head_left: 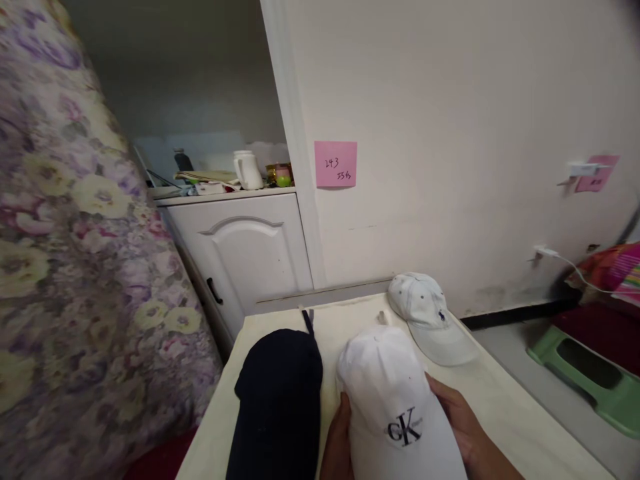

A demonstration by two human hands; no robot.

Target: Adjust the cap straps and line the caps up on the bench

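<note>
A white baseball cap (383, 380) with black "cK" lettering is between my two hands at the front of the cloth-covered table (515, 407). My left hand (340, 437) grips its left side, and my right hand (460, 423) grips its right side; the cap hides part of the fingers of both. Just left of it lies a dark navy cap (280, 400), brim toward me and strap poking out behind. A pale cap (420, 303) with a small dark logo rests at the table's back right corner, apart from my hands.
Behind the table are a wall with a pink note (335, 164) and a white cabinet (245, 247) with a white jug (247, 170) on top. A floral curtain (100, 267) hangs at left. On the right floor stands a green stool (610, 400).
</note>
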